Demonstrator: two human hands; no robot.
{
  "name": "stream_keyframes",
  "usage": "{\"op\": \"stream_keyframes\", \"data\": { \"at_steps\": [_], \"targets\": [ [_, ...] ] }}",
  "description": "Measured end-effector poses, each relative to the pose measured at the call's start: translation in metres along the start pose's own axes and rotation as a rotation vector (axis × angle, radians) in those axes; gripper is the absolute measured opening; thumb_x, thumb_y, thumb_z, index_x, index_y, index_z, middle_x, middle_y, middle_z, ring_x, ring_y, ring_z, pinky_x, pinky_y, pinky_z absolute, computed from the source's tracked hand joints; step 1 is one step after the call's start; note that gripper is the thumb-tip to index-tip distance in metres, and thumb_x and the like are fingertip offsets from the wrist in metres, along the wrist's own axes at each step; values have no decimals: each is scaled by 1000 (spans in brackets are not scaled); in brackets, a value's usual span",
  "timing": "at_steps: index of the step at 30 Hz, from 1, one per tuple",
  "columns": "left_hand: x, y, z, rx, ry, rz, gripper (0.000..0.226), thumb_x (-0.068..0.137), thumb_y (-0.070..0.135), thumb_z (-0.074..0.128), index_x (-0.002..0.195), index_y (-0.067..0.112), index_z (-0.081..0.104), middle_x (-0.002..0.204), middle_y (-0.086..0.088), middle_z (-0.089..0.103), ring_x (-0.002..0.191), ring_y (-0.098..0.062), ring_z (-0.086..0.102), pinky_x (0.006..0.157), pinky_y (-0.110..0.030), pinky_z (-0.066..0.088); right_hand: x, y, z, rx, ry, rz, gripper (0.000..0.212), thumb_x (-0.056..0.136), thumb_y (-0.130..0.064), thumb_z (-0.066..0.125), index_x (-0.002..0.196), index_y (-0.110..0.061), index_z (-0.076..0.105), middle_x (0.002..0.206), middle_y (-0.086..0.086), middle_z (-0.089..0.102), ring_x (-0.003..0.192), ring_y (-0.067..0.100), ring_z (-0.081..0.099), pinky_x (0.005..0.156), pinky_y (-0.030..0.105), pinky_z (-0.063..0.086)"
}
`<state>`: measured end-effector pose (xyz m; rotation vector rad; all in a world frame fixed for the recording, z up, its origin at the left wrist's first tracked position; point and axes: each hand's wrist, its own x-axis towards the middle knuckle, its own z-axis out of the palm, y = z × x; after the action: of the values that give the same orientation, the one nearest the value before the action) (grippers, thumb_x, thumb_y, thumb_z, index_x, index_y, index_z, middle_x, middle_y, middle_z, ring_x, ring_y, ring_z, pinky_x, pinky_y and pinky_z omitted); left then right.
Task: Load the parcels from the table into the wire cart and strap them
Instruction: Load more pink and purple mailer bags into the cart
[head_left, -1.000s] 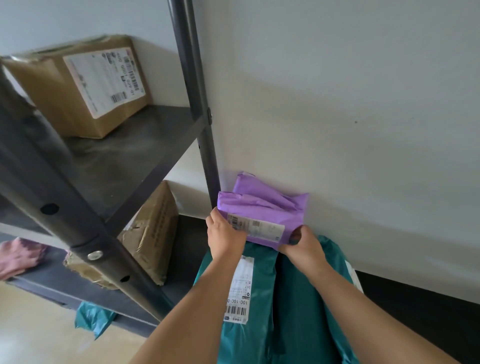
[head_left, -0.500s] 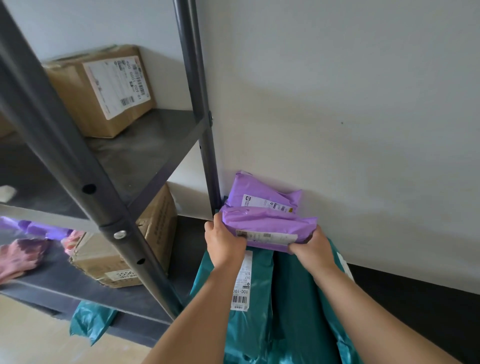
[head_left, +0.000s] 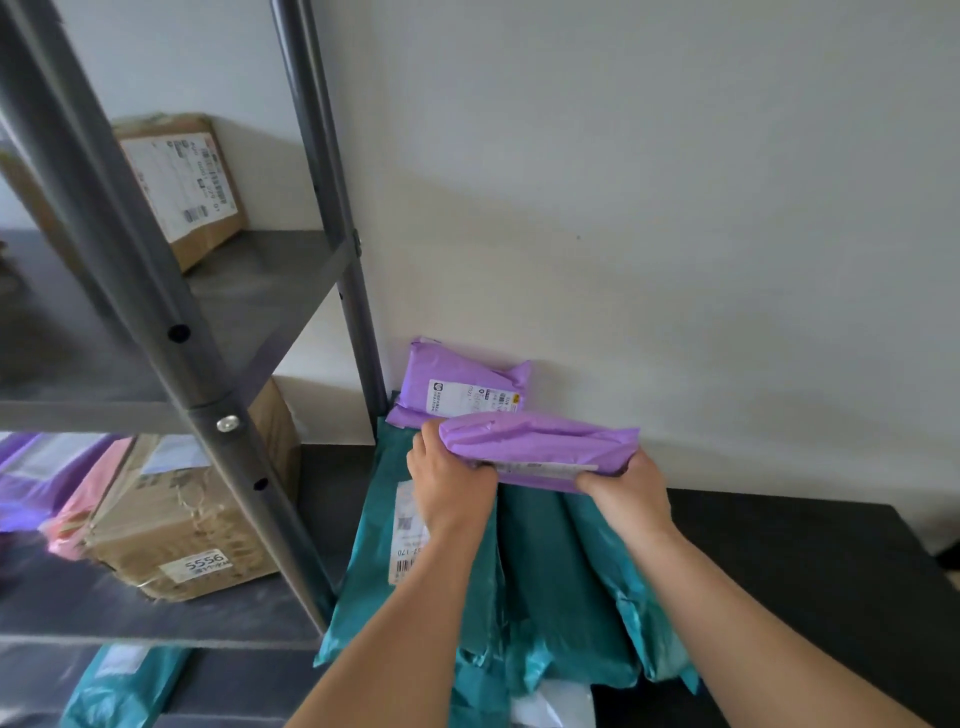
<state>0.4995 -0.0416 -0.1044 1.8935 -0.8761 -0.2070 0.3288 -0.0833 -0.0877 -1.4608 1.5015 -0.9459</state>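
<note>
White wall (head_left: 675, 208) backs the dark bench (head_left: 805, 561), where our left hand (head_left: 447, 488) and right hand (head_left: 628, 493) curl round the ends of a purple parcel (head_left: 540, 441), its label edge-on and unreadable. Our arms hide part of the teal parcels (head_left: 540, 571) beneath. Since half a second ago it sits further right, baring the label of the rear purple parcel (head_left: 462, 384). Left, the shelf rack (head_left: 130, 249) holds cardboard boxes (head_left: 208, 514)

Purple parcel (head_left: 540, 441) in crinkled plastic, held nearly flat at its two ends by left hand (head_left: 449, 486) and right hand (head_left: 626, 488), just above teal parcels (head_left: 545, 571) lying side by side on black surface (head_left: 779, 571), labelled purple parcel (head_left: 462, 382) behind, against the wall (head_left: 675, 208).
</note>
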Motion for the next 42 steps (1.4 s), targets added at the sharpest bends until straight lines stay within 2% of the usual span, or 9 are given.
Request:
{"op": "stream_keyframes", "data": {
  "at_steps": [5, 8, 12, 16, 20, 25, 32, 35, 42],
  "targets": [
    [-20, 21, 12, -108, -144, -83, 41, 68, 5, 59, 94, 28, 37, 85, 9, 47, 89, -22, 49, 66, -33, 41, -11, 7, -35, 17, 54, 38, 22, 69, -1, 71, 78, -19, 60, 58, -5, 60, 43, 6, 50, 43, 21, 37],
    [-37, 38, 23, -196, -210, -102, 42, 65, 12, 58, 94, 36, 39, 92, -1, 56, 79, -20, 58, 56, -28, 44, -16, 14, -60, 10, 77, 69, 25, 72, -4, 68, 90, -19, 59, 74, 4, 64, 59, 15, 58, 55, 31, 46],
    [-65, 60, 42, -221, -252, -38, 47, 65, 8, 58, 100, 35, 41, 92, -1, 59, 75, -16, 58, 50, -23, 42, -25, 28, -99, -15, 137, 58, 32, 75, -8, 70, 102, -21, 58, 88, -1, 65, 78, 13, 63, 70, 34, 55],
    [-106, 84, 65, -189, -294, -2, 41, 65, 8, 61, 92, 31, 40, 90, -1, 58, 81, -23, 59, 61, -33, 51, -39, 50, -146, -16, 195, 60, 42, 76, -9, 73, 112, -21, 57, 97, -3, 63, 86, 10, 61, 70, 27, 52],
    [-156, 108, 91, -162, -340, 44, 39, 66, 8, 62, 92, 27, 42, 86, 1, 56, 83, -25, 56, 64, -32, 46, -57, 75, -200, -46, 243, 59, 50, 79, -12, 77, 122, -19, 54, 108, 0, 62, 97, 16, 61, 86, 36, 55],
    [-227, 137, 124, -132, -409, 106, 45, 69, 6, 66, 96, 29, 40, 90, 6, 56, 87, -20, 55, 66, -29, 41, -85, 109, -274, -141, 272, 56, 47, 85, -13, 74, 127, -11, 52, 114, 9, 62, 104, 24, 62, 93, 41, 55],
    [-338, 179, 177, -156, -569, 148, 54, 74, 13, 80, 102, 35, 39, 91, 15, 53, 79, -6, 58, 62, -15, 47, -124, 174, -381, -67, 364, 169, 51, 84, -10, 71, 129, -15, 48, 105, 1, 58, 92, 13, 57, 79, 29, 53],
    [-384, 192, 199, -175, -647, 115, 53, 76, 17, 81, 102, 37, 40, 89, 21, 52, 77, -3, 59, 58, -12, 45, -139, 203, -423, -49, 400, 220, 54, 83, -9, 69, 131, -14, 47, 107, 4, 58, 93, 17, 58, 75, 28, 50],
    [-472, 211, 244, -155, -828, 51, 54, 77, 25, 79, 108, 39, 38, 98, 16, 56, 87, -8, 62, 65, -23, 57, -169, 266, -501, 14, 474, 370, 54, 83, -18, 68, 132, -16, 47, 114, 4, 59, 100, 22, 60, 72, 31, 53]
  ]
}}
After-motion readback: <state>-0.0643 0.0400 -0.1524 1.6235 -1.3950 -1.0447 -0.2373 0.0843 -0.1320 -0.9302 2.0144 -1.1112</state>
